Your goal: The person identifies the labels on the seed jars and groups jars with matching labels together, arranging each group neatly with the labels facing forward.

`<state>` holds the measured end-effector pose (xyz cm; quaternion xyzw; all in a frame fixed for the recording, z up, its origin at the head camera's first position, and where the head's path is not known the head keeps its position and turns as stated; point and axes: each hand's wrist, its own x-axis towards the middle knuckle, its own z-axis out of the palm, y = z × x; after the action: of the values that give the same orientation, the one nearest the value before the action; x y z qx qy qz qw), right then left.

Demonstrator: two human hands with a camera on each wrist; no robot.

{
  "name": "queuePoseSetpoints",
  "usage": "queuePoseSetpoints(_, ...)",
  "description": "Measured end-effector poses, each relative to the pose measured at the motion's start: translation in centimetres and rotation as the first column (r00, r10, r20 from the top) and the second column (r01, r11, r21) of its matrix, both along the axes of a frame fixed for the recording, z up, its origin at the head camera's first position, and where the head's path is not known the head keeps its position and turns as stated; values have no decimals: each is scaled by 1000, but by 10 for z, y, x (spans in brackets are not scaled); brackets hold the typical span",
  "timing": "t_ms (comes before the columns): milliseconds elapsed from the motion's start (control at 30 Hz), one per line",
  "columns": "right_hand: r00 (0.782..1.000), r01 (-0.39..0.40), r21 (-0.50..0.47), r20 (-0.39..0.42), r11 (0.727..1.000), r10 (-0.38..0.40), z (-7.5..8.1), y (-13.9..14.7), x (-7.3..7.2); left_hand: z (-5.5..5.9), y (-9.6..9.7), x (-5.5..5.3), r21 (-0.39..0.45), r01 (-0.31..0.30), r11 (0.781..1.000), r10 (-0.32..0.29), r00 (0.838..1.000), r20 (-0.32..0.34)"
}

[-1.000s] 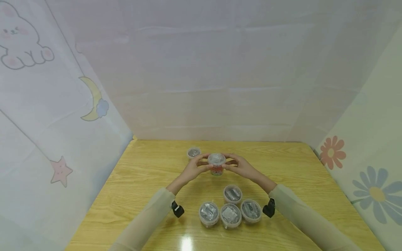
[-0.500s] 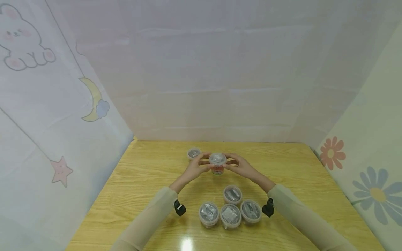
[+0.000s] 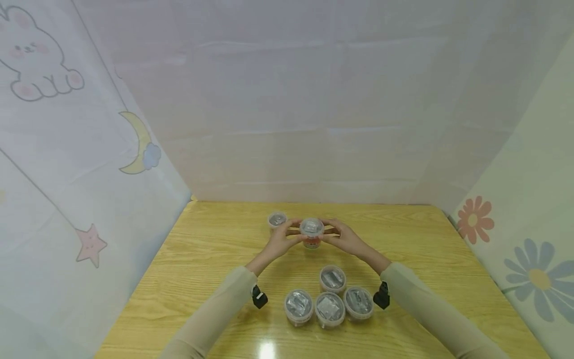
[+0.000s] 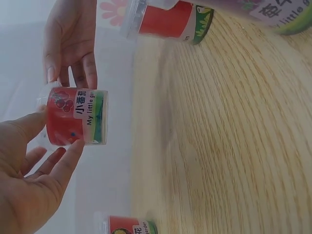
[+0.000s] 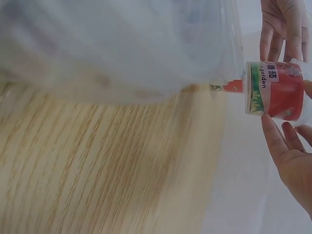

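Note:
My left hand (image 3: 280,241) and right hand (image 3: 348,240) hold one small plastic tub (image 3: 311,238) between them. Its red label (image 4: 66,114) shows in the left wrist view, with tomato pictures and the words "My little garden". Fingers and thumb of each hand pinch the tub from opposite sides. It stays upright, and the left wrist view shows its base off the wooden table (image 3: 215,249). Through the clear lid (image 3: 311,226) a silvery packet shows. Behind the left fingers stands another lidded tub (image 3: 277,220), partly hidden.
Nearer the body stand several similar tubs: a back one (image 3: 333,279), a left one (image 3: 298,306), a middle one (image 3: 329,309) and a right one (image 3: 358,302). Patterned cloth walls (image 3: 314,124) enclose the table at the back and sides.
The held tub and my left forearm have shifted very slightly to the right. Both hands keep the same hold, and the other tubs stay where they were.

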<state>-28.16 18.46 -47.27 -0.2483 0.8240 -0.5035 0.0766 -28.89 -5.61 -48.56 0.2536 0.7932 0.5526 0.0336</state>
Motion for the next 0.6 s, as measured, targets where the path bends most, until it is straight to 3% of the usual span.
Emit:
queuePoseSetpoints(167,1000,9,1,-6,1000,-9,1,0,0,0,2,-1,-39,-28,999,28,1000,7)
queuePoseSetpoints(433,999,8,10,-32,1000,-8,27,-5,12,-1,9,-4,-28,-71,997,72,996,47)
queuePoseSetpoints(600,998,39,25,-50,999,-37,29,-5,13,-3,10,-6,-19,-80,997,81,995,55)
